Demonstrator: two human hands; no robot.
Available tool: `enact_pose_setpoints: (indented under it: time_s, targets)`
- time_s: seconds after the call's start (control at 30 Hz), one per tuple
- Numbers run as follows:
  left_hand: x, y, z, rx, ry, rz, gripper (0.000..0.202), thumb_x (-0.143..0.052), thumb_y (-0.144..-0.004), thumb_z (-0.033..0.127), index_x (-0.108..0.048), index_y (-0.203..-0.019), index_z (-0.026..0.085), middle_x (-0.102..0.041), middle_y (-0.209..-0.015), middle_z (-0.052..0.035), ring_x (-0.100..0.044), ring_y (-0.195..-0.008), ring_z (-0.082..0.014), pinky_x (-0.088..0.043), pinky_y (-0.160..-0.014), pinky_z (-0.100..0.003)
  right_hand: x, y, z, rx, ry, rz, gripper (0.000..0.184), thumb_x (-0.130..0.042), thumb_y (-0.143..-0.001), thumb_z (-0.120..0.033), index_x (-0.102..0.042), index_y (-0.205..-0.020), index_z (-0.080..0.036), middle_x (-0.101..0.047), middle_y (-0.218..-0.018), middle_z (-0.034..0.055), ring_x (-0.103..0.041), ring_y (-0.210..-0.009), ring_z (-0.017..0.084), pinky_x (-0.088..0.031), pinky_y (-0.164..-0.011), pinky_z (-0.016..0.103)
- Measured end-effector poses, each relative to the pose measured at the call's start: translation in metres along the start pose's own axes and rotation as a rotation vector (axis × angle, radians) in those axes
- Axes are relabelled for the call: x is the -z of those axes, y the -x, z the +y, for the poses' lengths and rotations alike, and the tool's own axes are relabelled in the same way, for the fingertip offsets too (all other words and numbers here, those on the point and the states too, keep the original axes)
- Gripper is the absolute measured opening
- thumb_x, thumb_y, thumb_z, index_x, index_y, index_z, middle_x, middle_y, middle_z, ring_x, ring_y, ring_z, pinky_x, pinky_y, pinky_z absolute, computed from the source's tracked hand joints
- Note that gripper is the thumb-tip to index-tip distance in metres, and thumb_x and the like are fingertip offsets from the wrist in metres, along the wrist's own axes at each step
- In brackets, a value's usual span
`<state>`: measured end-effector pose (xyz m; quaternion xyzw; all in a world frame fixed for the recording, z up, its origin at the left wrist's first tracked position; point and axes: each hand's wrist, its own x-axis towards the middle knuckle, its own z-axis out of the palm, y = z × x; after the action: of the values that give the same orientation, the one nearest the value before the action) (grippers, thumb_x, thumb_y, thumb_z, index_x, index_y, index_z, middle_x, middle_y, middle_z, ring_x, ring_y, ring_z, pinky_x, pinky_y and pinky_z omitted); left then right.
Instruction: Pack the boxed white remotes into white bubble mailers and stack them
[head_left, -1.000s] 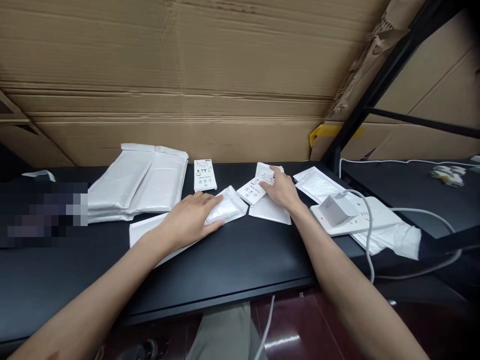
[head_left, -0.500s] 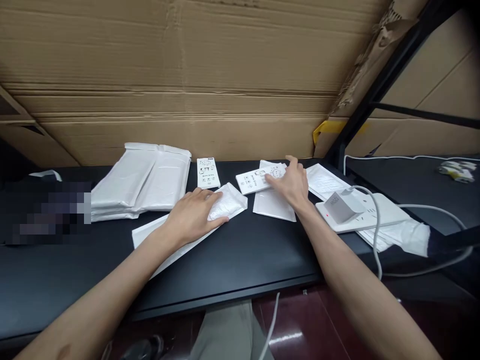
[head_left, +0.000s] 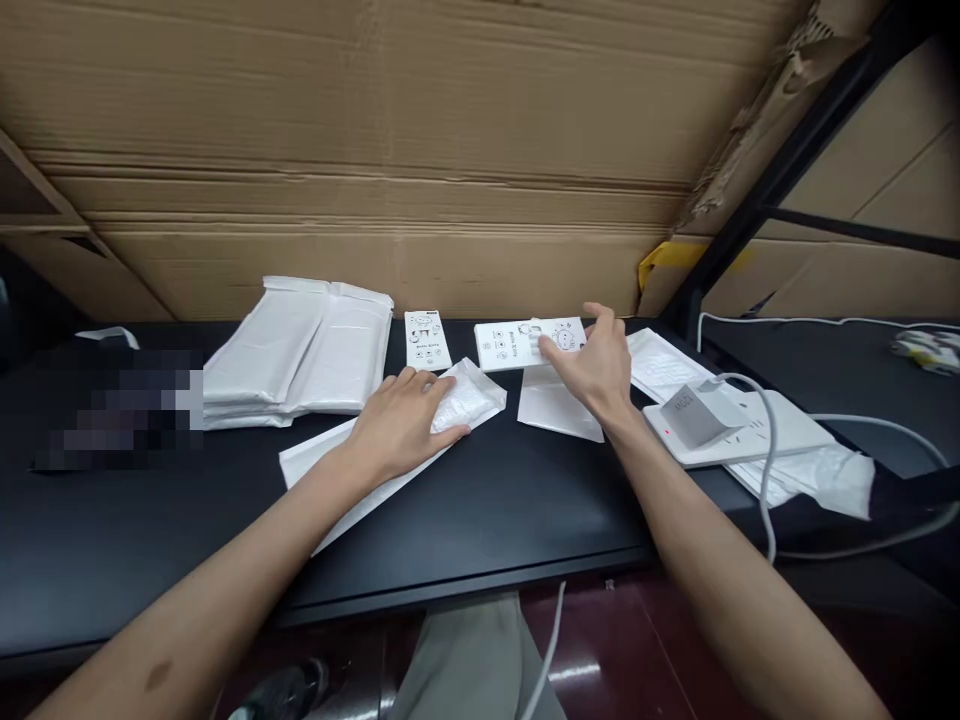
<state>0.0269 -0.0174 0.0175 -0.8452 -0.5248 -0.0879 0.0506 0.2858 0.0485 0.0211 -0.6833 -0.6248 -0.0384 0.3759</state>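
My left hand [head_left: 397, 425] lies with fingers spread across a white padded mailer [head_left: 481, 392], which rests slanted on the black table. My right hand [head_left: 600, 370] grips the right end of a flat white box [head_left: 510, 345] with line drawings and print, thumb on its top face. The fingers behind the box are partly hidden. Under that box lies a smaller white mailer [head_left: 559, 410]. A similar printed box [head_left: 426, 340] stands apart, just beyond my left hand.
Stacked white padded mailers [head_left: 300, 345] sit at the back left. On the right, a white power strip [head_left: 780, 425] with a grey plug-in adapter [head_left: 697, 415] lies over more mailers [head_left: 832, 475]. Cardboard [head_left: 412, 120] walls the back, and a black frame post [head_left: 757, 195] rises at right.
The box at my right hand has turned to lie more level across the view and shifted slightly back. My left hand stays on its mailer. The whole view has shifted a little.
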Motion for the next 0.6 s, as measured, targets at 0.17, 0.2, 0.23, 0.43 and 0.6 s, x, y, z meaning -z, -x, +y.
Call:
enact_pose_setpoints:
  time_s: [0.17, 0.2, 0.23, 0.43, 0.6]
  targets:
    - [-0.002, -0.001, 0.000, 0.013, 0.010, 0.012, 0.060, -0.046, -0.089, 0.060, -0.051, -0.133, 0.019, -0.061, -0.121, -0.0119, -0.052, -0.107, -0.0302, -0.044, -0.086, -0.042, -0.001, 0.006, -0.004, 0.005, 0.060, -0.126, 0.081, -0.064, -0.071, -0.056, -0.039, -0.136, -0.013, -0.052, -0.121, 0.0200, -0.053, -0.109, 0.036, -0.042, -0.094, 0.048]
    - [-0.002, -0.001, 0.000, 0.015, 0.015, 0.014, 0.061, -0.046, -0.089, 0.060, -0.051, -0.133, 0.019, -0.061, -0.121, -0.0116, -0.052, -0.107, -0.0304, -0.044, -0.086, -0.042, -0.001, 0.006, -0.005, 0.007, 0.075, -0.148, 0.082, -0.064, -0.071, -0.055, -0.039, -0.136, -0.012, -0.052, -0.121, 0.0200, -0.053, -0.109, 0.037, -0.042, -0.094, 0.048]
    - [-0.003, -0.001, 0.000, 0.017, 0.019, 0.018, 0.062, -0.046, -0.088, 0.061, -0.050, -0.135, 0.020, -0.062, -0.121, -0.0113, -0.052, -0.107, -0.0306, -0.044, -0.086, -0.042, -0.002, 0.007, -0.005, 0.011, 0.088, -0.168, 0.081, -0.064, -0.072, -0.055, -0.039, -0.136, -0.012, -0.053, -0.120, 0.0198, -0.053, -0.110, 0.036, -0.042, -0.094, 0.048]
    - [-0.002, -0.001, 0.000, 0.017, 0.015, 0.028, 0.065, -0.048, -0.089, 0.059, -0.046, -0.139, 0.018, -0.060, -0.124, -0.0124, -0.051, -0.109, -0.0309, -0.043, -0.089, -0.042, -0.005, 0.006, -0.002, 0.054, 0.096, -0.226, 0.083, -0.065, -0.071, -0.054, -0.039, -0.138, -0.013, -0.056, -0.121, 0.0182, -0.056, -0.108, 0.034, -0.043, -0.094, 0.046]
    - [-0.003, -0.001, 0.001, 0.010, 0.034, 0.030, 0.067, -0.048, -0.088, 0.060, -0.045, -0.139, 0.017, -0.058, -0.130, -0.0126, -0.051, -0.112, -0.0309, -0.042, -0.092, -0.043, -0.011, 0.005, 0.003, 0.079, 0.053, -0.247, 0.085, -0.066, -0.071, -0.053, -0.036, -0.141, -0.013, -0.061, -0.121, 0.0168, -0.056, -0.112, 0.034, -0.044, -0.095, 0.046]
